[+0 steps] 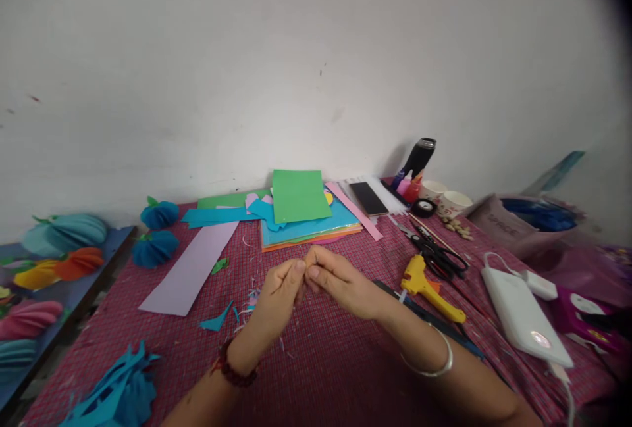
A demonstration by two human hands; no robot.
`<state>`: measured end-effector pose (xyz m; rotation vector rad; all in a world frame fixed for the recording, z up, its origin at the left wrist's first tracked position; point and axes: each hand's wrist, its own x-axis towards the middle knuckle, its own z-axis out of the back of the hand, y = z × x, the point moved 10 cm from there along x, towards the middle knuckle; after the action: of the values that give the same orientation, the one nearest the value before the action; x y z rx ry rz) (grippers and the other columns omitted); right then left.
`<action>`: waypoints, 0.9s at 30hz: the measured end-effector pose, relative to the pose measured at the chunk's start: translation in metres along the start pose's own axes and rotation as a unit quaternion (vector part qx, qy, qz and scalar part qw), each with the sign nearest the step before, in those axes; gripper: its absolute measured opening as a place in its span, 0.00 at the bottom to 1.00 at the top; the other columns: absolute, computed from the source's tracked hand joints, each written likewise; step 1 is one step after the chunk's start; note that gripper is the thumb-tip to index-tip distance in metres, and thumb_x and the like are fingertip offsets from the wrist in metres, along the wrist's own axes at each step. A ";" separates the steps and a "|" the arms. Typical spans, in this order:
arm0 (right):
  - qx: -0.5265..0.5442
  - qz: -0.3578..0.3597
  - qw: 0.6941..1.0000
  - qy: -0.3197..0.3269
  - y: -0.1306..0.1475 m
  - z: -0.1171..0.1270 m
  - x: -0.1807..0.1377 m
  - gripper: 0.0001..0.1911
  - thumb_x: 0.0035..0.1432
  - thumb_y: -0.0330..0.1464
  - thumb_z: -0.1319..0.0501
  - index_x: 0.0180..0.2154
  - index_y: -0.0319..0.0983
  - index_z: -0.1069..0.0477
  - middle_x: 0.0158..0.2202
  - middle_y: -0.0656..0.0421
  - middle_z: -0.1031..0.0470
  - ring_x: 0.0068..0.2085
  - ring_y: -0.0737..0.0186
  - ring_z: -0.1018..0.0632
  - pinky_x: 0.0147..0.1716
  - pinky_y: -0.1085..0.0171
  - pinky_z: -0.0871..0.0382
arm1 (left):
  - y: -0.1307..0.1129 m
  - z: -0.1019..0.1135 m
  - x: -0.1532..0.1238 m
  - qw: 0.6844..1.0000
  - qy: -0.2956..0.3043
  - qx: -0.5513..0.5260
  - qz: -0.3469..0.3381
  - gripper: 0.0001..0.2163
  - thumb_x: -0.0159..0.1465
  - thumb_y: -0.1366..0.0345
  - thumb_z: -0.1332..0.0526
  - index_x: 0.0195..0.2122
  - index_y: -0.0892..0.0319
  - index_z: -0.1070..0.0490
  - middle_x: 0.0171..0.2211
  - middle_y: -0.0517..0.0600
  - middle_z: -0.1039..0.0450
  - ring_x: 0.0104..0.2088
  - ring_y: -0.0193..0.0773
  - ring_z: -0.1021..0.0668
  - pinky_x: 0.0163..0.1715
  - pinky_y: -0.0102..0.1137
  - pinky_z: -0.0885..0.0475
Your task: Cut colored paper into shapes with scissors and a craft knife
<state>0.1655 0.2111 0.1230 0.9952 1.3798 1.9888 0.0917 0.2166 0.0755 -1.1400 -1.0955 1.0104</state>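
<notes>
My left hand and my right hand meet over the middle of the checked tablecloth, fingertips touching. Both hands are closed in a pinch, and whatever lies between the fingers is hidden or too small to name. Just left of my left hand lie thin paper shreds and a blue paper scrap. A green paper scrap sits a bit farther off. Behind the hands is a stack of coloured paper sheets with a green sheet on top.
A yellow glue gun and black scissors lie at right, near a white power bank, a phone and paper cups. Blue paper pumpkins, a lilac strip and cut blue paper lie left.
</notes>
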 end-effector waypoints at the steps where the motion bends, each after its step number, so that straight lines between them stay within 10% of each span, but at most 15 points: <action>1: -0.011 -0.005 1.000 -0.004 -0.001 0.001 0.000 0.14 0.66 0.39 0.50 0.29 0.39 0.42 0.26 0.64 0.40 0.29 0.68 0.38 0.30 0.67 0.43 | 0.001 0.000 0.001 1.000 -0.001 -0.003 0.003 0.22 0.65 0.47 0.51 0.20 0.57 0.45 0.16 0.41 0.48 0.18 0.30 0.43 0.20 0.28 0.47; 15: -0.097 -0.010 0.995 -0.014 -0.035 -0.008 0.007 0.16 0.65 0.38 0.53 0.26 0.39 0.41 0.25 0.63 0.39 0.27 0.68 0.37 0.27 0.68 0.45 | -0.016 0.009 0.007 0.982 -0.021 0.185 -0.034 0.20 0.63 0.52 0.47 0.19 0.58 0.48 0.20 0.42 0.50 0.23 0.30 0.43 0.23 0.28 0.49; 27: -0.129 -0.041 0.990 -0.026 -0.064 -0.019 0.009 0.14 0.61 0.32 0.55 0.23 0.40 0.49 0.21 0.65 0.48 0.23 0.70 0.45 0.23 0.68 0.52 | -0.006 0.013 0.013 0.958 0.082 0.276 -0.003 0.20 0.67 0.55 0.53 0.20 0.59 0.42 0.20 0.42 0.43 0.23 0.31 0.39 0.24 0.28 0.47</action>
<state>0.1456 0.2292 0.0615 0.8523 1.0841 2.0033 0.0819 0.2304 0.0839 -0.7456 -0.6235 1.1040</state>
